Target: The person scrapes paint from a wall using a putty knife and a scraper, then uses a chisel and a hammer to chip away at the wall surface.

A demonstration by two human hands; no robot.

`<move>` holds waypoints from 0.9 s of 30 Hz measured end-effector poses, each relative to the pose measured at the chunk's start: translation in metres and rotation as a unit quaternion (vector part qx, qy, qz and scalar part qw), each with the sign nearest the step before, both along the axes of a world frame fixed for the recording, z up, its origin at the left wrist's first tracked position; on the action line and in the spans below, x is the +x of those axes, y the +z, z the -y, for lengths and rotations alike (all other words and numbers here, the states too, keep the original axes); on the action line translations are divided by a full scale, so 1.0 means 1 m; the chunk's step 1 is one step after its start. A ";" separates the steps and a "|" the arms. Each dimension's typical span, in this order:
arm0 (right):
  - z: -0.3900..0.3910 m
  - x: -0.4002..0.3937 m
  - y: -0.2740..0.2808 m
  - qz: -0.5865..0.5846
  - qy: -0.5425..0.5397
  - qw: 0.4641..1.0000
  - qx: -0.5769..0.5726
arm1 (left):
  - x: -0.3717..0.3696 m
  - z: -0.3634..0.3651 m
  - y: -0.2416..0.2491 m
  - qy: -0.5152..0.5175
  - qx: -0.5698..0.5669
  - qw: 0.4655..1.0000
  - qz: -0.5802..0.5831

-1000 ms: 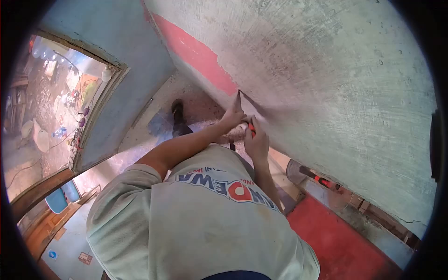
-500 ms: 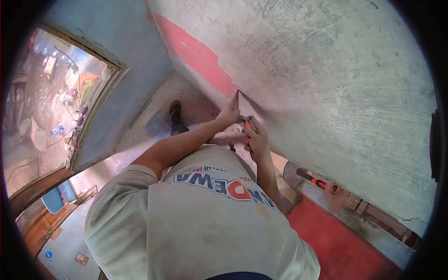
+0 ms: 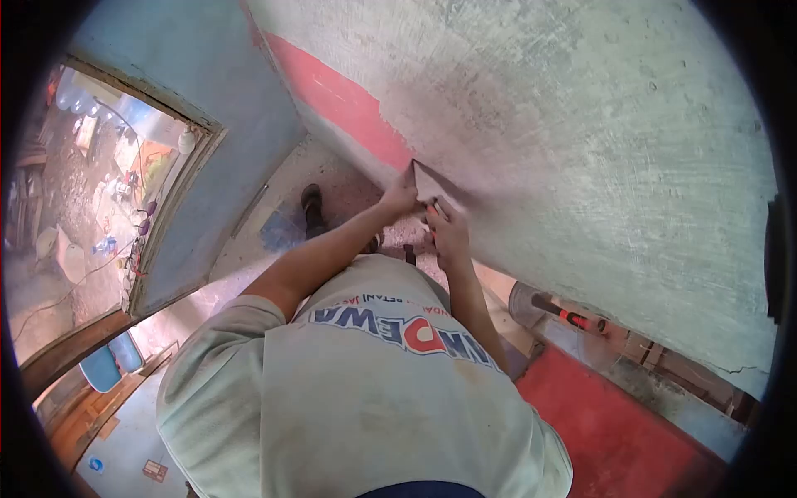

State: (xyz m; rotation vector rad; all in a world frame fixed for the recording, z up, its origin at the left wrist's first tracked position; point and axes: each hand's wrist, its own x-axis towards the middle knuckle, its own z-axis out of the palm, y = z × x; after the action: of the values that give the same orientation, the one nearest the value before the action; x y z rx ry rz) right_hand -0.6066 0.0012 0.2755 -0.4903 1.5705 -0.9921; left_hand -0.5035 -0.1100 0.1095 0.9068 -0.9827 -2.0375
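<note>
While my right hand (image 3: 451, 237) is closed round a red-handled tool (image 3: 432, 210), apparently for a firm grip, my left hand (image 3: 399, 199) reaches the wall (image 3: 581, 166) by the pink patch (image 3: 340, 95), perhaps for steadiness; whether its fingers pinch anything, I can't tell. Beyond my right forearm (image 3: 471, 307), a red-and-black tool (image 3: 573, 318) lies at a grey container (image 3: 522, 304).

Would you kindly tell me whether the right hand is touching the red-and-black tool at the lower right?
Apart. The head view shows a clear gap between the right hand and the red-and-black tool, with part of the wall visible between.
</note>
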 end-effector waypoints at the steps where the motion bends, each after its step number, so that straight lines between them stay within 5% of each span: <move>1: 0.005 0.003 -0.006 0.008 0.006 1.000 0.002 | 0.006 0.005 0.011 -0.039 0.017 0.999 -0.026; 4: -0.006 0.001 0.003 -0.023 0.011 0.999 -0.025 | 0.006 -0.019 0.061 0.034 0.008 0.999 0.009; 7: -0.020 0.006 0.037 0.007 -0.010 1.000 -0.014 | -0.013 -0.020 -0.007 0.055 -0.114 0.987 0.101; 9: 0.001 -0.006 0.007 0.010 0.018 1.000 -0.017 | -0.005 -0.006 -0.028 0.000 -0.015 0.995 0.103; 14: -0.005 0.012 0.020 -0.018 -0.016 0.999 -0.025 | 0.014 -0.009 0.078 0.009 0.001 1.000 0.029; 17: -0.009 0.002 0.012 -0.032 0.011 0.999 -0.026 | 0.005 -0.020 0.078 0.044 -0.046 0.996 0.061; 19: 0.011 0.003 0.002 -0.007 0.014 1.000 0.005 | 0.013 -0.012 0.103 0.034 0.041 0.998 0.014; 22: 0.009 0.006 -0.012 -0.009 0.035 0.999 0.000 | 0.029 0.009 0.089 -0.061 0.082 0.993 0.062; 24: -0.002 0.008 -0.009 -0.003 -0.008 1.000 -0.029 | 0.002 -0.001 0.029 0.038 -0.067 0.996 0.056; 27: -0.008 0.000 -0.005 -0.014 -0.003 1.000 -0.015 | -0.002 -0.011 0.016 0.037 -0.022 0.998 0.050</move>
State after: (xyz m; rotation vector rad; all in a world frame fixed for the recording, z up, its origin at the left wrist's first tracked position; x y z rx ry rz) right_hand -0.6067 0.0089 0.2703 -0.5229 1.5849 -1.0174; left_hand -0.5055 -0.0995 0.1256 1.0153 -1.0274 -1.9183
